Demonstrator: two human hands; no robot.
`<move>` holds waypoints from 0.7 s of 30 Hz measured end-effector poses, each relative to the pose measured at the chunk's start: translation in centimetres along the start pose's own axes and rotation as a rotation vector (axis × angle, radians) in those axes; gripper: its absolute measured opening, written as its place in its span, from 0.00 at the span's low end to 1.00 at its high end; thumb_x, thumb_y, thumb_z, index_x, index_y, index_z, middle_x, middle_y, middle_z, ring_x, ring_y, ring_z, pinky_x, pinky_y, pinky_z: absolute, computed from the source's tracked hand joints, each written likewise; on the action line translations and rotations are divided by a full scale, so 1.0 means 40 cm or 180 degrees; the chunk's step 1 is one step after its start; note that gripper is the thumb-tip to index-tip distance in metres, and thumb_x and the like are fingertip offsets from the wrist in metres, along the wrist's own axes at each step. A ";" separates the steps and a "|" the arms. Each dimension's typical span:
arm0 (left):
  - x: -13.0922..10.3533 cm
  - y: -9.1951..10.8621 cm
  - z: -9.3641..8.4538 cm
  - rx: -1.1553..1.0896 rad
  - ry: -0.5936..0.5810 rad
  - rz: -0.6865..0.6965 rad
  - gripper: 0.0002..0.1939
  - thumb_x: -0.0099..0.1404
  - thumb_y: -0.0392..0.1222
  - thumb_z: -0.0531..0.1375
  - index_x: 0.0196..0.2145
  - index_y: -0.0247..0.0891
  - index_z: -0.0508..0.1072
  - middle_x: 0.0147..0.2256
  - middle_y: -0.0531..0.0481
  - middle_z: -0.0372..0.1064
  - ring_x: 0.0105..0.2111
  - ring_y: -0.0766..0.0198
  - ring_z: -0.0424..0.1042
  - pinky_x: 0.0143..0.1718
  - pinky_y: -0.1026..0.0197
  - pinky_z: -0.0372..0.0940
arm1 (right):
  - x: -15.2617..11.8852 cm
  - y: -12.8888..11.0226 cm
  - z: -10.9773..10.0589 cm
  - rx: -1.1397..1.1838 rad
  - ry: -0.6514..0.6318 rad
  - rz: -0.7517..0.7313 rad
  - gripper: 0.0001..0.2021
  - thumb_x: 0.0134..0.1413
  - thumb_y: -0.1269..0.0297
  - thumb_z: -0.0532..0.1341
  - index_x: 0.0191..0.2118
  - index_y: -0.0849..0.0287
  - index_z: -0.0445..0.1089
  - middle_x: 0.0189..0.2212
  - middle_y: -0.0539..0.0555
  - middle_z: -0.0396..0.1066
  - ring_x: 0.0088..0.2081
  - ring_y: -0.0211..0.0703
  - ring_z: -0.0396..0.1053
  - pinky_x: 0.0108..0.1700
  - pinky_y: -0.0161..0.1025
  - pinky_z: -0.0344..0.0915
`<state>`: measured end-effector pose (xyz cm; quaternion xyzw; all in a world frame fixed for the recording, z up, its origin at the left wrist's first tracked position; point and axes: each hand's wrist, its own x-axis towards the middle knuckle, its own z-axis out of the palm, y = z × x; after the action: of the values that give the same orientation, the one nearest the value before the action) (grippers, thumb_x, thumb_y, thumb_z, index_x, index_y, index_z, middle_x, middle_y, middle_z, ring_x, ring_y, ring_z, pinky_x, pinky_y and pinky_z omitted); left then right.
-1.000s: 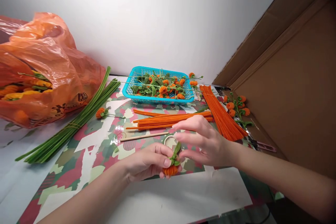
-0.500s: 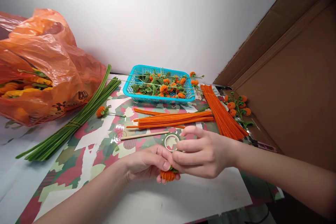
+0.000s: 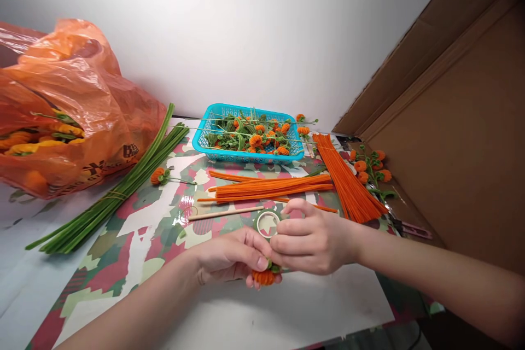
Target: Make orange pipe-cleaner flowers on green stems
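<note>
Orange flower (image 3: 263,278): sitting pinched in the left hand (image 3: 232,257), towards the near edge of the table (image 3: 164,238).
Right hand (image 3: 305,243): resting nearly closed at its leaves (image 3: 274,268); whether gripping, I can't tell.

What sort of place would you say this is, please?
Probably a craft workspace, judging by the bundled orange pipe cleaners, bundled green pipe cleaners, and turquoise plastic basket holding orange pipe-cleaner flowers.

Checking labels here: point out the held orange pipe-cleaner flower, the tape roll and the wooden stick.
Orange pipe-cleaner flower (image 3: 263,278), head view: on its ridged bloom.
Tape roll (image 3: 259,225), head view: left side of its pale ring.
Wooden stick (image 3: 226,213), head view: middle of its length.
</note>
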<state>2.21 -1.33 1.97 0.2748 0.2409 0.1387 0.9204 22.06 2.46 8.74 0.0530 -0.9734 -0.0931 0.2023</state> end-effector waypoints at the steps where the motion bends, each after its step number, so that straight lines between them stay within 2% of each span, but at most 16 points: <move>1: -0.001 0.001 0.001 0.0022 0.0009 -0.0008 0.11 0.43 0.40 0.71 0.24 0.30 0.79 0.22 0.48 0.72 0.17 0.71 0.67 0.16 0.71 0.57 | -0.001 -0.003 0.002 0.0135 -0.0062 0.0105 0.11 0.62 0.71 0.53 0.30 0.59 0.69 0.29 0.47 0.70 0.32 0.35 0.62 0.48 0.45 0.51; 4: -0.008 0.009 0.010 0.0138 0.0106 0.0046 0.10 0.44 0.39 0.71 0.23 0.31 0.77 0.20 0.51 0.69 0.19 0.71 0.65 0.19 0.70 0.58 | 0.004 -0.016 -0.002 0.0681 -0.0295 0.0712 0.09 0.61 0.70 0.53 0.32 0.59 0.68 0.28 0.48 0.70 0.32 0.36 0.61 0.43 0.44 0.50; 8: -0.020 0.027 0.032 0.0613 0.0538 0.0200 0.08 0.47 0.39 0.69 0.24 0.32 0.77 0.22 0.52 0.69 0.22 0.71 0.65 0.25 0.68 0.59 | 0.035 -0.037 -0.030 0.1258 -0.0784 0.1953 0.04 0.54 0.70 0.57 0.30 0.58 0.67 0.24 0.48 0.68 0.32 0.39 0.59 0.36 0.42 0.47; 10: -0.022 0.030 0.043 0.0889 0.0674 0.0280 0.07 0.48 0.39 0.68 0.25 0.33 0.77 0.21 0.53 0.67 0.23 0.71 0.65 0.27 0.68 0.59 | 0.053 -0.046 -0.042 0.1422 -0.1101 0.2415 0.04 0.51 0.72 0.58 0.27 0.59 0.66 0.22 0.47 0.66 0.31 0.39 0.59 0.35 0.40 0.47; 12: -0.022 0.027 0.051 0.1128 0.0732 0.0381 0.07 0.50 0.39 0.67 0.27 0.33 0.78 0.21 0.54 0.65 0.23 0.71 0.62 0.27 0.67 0.57 | 0.064 -0.053 -0.047 0.1469 -0.1346 0.2697 0.06 0.50 0.73 0.59 0.24 0.59 0.65 0.22 0.47 0.65 0.31 0.39 0.59 0.35 0.40 0.48; 15: -0.015 0.013 0.060 0.1567 0.0941 0.0488 0.09 0.53 0.40 0.64 0.32 0.32 0.78 0.22 0.54 0.63 0.22 0.71 0.57 0.24 0.67 0.53 | 0.069 -0.062 -0.038 0.1374 -0.1441 0.2997 0.08 0.49 0.73 0.59 0.22 0.59 0.64 0.21 0.49 0.65 0.29 0.40 0.60 0.34 0.40 0.49; 19: -0.008 -0.002 0.083 0.2360 0.1547 0.0629 0.09 0.52 0.41 0.62 0.29 0.32 0.77 0.21 0.54 0.63 0.21 0.71 0.53 0.19 0.68 0.47 | 0.080 -0.071 -0.019 0.1129 -0.1697 0.3401 0.11 0.48 0.74 0.59 0.19 0.58 0.63 0.18 0.50 0.63 0.24 0.40 0.58 0.31 0.40 0.50; 21: -0.007 -0.003 0.096 0.2666 0.1834 0.0749 0.06 0.52 0.39 0.62 0.26 0.33 0.76 0.21 0.54 0.64 0.20 0.71 0.53 0.19 0.68 0.47 | 0.094 -0.072 -0.016 0.0952 -0.1958 0.3370 0.10 0.46 0.74 0.60 0.19 0.58 0.63 0.18 0.52 0.63 0.26 0.43 0.60 0.32 0.41 0.51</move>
<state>3.97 -3.22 4.81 0.5953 0.4867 0.2031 0.6062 19.07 -1.00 10.17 -0.4375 -0.8839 0.1457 -0.0777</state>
